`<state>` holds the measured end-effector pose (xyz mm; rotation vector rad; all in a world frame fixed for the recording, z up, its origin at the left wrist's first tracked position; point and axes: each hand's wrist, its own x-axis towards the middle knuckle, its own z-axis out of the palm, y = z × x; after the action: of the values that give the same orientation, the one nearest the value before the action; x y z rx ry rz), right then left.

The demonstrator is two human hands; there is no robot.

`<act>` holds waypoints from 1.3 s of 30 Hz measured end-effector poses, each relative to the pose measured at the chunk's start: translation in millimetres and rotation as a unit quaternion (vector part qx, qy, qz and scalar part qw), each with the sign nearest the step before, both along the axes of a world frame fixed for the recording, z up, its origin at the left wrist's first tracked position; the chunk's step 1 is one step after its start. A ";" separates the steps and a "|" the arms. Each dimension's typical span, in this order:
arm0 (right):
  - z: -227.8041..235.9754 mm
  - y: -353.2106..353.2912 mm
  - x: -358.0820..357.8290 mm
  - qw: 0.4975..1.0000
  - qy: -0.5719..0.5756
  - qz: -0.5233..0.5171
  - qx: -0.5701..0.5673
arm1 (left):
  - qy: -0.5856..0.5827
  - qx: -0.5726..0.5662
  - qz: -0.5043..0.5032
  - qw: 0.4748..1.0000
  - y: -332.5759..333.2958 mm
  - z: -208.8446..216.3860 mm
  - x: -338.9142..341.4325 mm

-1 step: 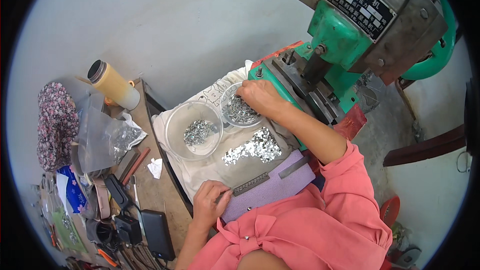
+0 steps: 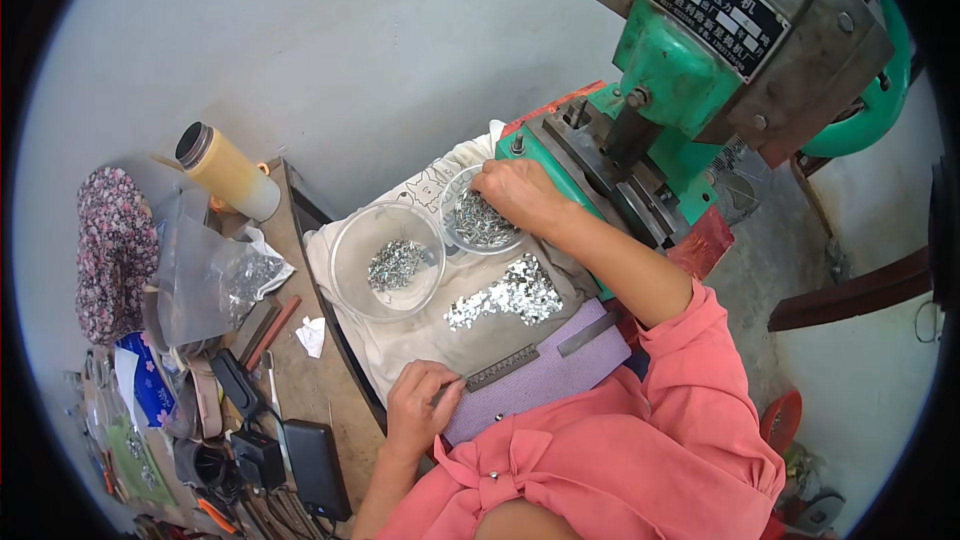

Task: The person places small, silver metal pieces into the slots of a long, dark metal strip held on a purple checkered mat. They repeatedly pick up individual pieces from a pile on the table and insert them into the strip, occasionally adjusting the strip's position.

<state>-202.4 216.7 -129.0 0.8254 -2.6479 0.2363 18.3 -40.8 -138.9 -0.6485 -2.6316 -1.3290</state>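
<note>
The light purple textured mat [image 2: 545, 390] lies along the near edge of the beige cloth [image 2: 395, 348], against the person; a bare strip of cloth runs between the mat's far edge and the loose heap of shiny silver flakes [image 2: 520, 292], and opens wider toward the cloth's left edge; the mat is bare on its near side. Less room shows at the cloth's far right, where the round clear plastic bowl of silver metal pins [image 2: 487, 225] sits close beside the green and grey metal press [image 2: 672, 70]; the larger round clear plastic tub of small silver parts [image 2: 397, 265] stands near the left edge.

The dark grey slotted metal strip [image 2: 502, 368] lies on the mat along its far edge; its long axis runs roughly parallel to that edge, slanting from the left hand [image 2: 420, 405] up and rightward, away from the person; its right end points toward the plain dark flat bar [image 2: 588, 334] near the mat's right end.

The left hand is curled, thumb and fingers closed at the strip's left end; the right hand [image 2: 522, 198] reaches into the pin bowl, fingers bent downward; whether they grip a pin cannot be told.
</note>
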 end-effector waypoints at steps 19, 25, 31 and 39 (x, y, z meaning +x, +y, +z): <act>-7.7 -6.9 -7.4 0.999 -0.019 -0.017 -0.040 | 0.019 -0.001 -0.016 1.000 10.8 39.0 2.0; 11.5 0.9 0.5 0.980 -0.135 -0.045 -0.140 | 0.054 0.011 0.010 0.998 7.2 80.0 -8.4; 27.9 13.4 12.7 0.886 -0.273 -0.024 -0.375 | 0.092 0.065 0.063 0.992 22.7 97.5 -53.3; 54.7 11.1 37.6 0.724 -0.414 -0.022 -0.551 | 0.021 0.093 0.076 0.992 77.8 84.4 -148.0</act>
<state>-164.8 227.8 -74.3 0.1956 -2.3846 2.3224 -129.6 37.0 -54.5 -0.4351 -2.4297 -1.4733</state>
